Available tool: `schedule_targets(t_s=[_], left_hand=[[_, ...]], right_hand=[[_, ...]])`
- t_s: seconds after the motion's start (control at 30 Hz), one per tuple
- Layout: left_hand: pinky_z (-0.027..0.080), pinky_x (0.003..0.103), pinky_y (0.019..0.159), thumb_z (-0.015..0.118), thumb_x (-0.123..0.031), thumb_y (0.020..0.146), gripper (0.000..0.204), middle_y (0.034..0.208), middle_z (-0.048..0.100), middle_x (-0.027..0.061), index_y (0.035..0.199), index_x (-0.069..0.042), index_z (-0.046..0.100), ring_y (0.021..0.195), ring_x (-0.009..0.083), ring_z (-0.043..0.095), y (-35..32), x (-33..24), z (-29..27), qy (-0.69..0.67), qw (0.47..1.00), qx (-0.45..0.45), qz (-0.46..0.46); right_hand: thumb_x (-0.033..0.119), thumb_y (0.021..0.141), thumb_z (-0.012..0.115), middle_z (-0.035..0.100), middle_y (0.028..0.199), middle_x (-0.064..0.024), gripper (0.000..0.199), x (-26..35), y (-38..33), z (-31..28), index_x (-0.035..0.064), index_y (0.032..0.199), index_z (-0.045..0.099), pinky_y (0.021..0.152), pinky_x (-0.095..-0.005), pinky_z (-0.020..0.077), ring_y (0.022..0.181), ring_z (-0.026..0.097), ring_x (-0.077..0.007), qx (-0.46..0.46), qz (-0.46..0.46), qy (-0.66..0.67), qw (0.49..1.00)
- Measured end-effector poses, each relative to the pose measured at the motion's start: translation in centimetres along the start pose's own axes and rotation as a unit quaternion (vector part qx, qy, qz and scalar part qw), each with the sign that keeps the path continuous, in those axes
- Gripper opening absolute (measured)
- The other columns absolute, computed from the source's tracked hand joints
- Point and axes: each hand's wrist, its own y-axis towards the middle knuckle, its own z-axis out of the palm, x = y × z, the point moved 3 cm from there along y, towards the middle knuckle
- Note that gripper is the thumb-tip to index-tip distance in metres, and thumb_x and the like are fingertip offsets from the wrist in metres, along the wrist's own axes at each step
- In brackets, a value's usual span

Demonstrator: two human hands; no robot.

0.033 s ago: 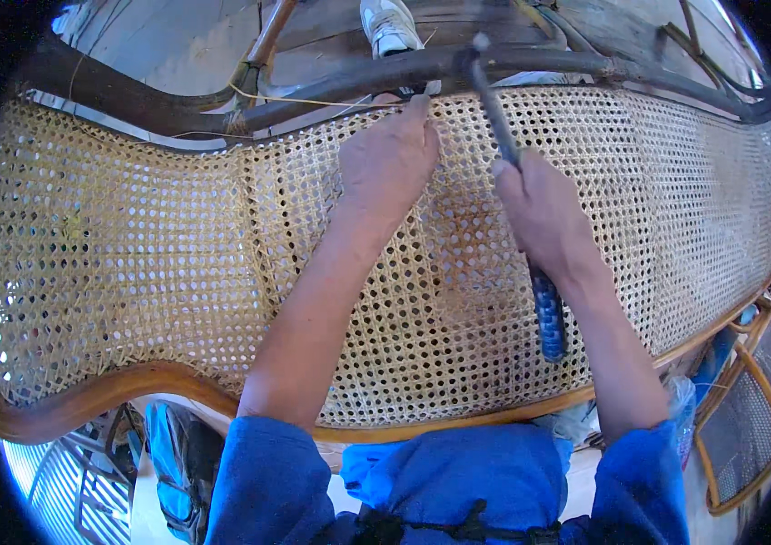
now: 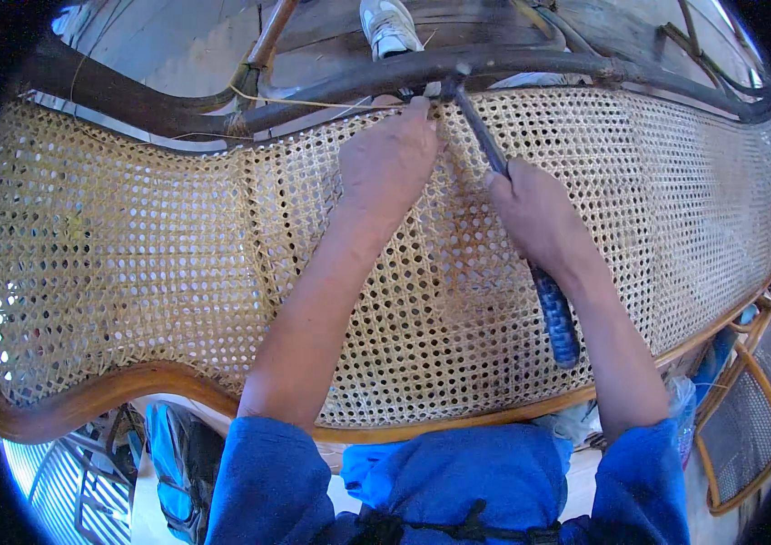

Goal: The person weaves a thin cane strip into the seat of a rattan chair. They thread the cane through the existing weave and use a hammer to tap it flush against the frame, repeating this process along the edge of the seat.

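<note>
A long woven cane panel (image 2: pixel 494 272) stretches across in front of me, set in a curved frame with a dark far rail (image 2: pixel 531 62). My left hand (image 2: pixel 390 154) rests on the panel's far edge, its fingers closed in a pinch by the rail. A small pale piece shows at its fingertips, too small to name. My right hand (image 2: pixel 540 213) is wrapped round the shaft of a hammer (image 2: pixel 485 132) with a blue textured grip. The hammer's head is at the far rail, just right of my left fingertips; whether it touches anything I cannot tell.
A loose cane strand (image 2: pixel 313 102) runs along the far rail at left. A light shoe (image 2: pixel 390 29) shows beyond it. The near wooden rail (image 2: pixel 158 377) curves before my body. A blue and black bag (image 2: pixel 177 463) lies lower left; another cane-panelled frame (image 2: pixel 749 418) stands lower right.
The hammer's head has come down and to the left, closer to my left fingertips, and its grip has swung slightly right. My left hand has stayed in place.
</note>
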Motion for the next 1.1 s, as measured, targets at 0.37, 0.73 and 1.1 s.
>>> schedule_targets(t_s=[0.37, 0.73, 1.1], left_hand=[[0.052, 0.044, 0.062, 0.051, -0.027, 0.087, 0.03, 0.077, 0.066, 0.0136, 0.112, -0.012, 0.058, 0.069, 0.0313, 0.065, 0.2, 0.1, 0.1, 0.002, 1.0, -0.014, 0.014], [0.052, 0.046, 0.065, 0.049, -0.023, 0.086, 0.037, 0.08, 0.066, 0.0192, 0.122, -0.014, 0.051, 0.072, 0.0347, 0.065, 0.9, -0.4, -0.5, 0.047, 0.994, 0.095, -0.022], [0.051, 0.049, 0.071, 0.043, -0.018, 0.087, 0.041, 0.086, 0.065, 0.0227, 0.126, -0.012, 0.049, 0.078, 0.0373, 0.065, 1.6, -2.3, -0.6, 0.053, 0.986, 0.152, 0.044]], right_hand=[[0.027, 0.092, 0.045, 0.061, 0.083, -0.0319, 0.036, -0.3, 0.3, 0.0, -0.007, 0.095, 0.055, 0.075, -0.0502, 0.0482, 0.081, 0.061, -0.0459, -0.018, 0.001, 0.001, 1.0], [0.029, 0.091, 0.044, 0.062, 0.088, -0.0303, 0.038, -1.7, -0.1, -1.1, -0.006, 0.097, 0.057, 0.08, -0.0491, 0.0461, 0.086, 0.06, -0.0447, -0.042, 0.031, 0.025, 0.998], [0.037, 0.089, 0.051, 0.06, 0.095, -0.0192, 0.037, -11.7, -0.8, -5.7, 0.0055, 0.108, 0.054, 0.073, -0.0468, 0.0488, 0.084, 0.061, -0.0395, -0.25, 0.046, -0.241, 0.937]])
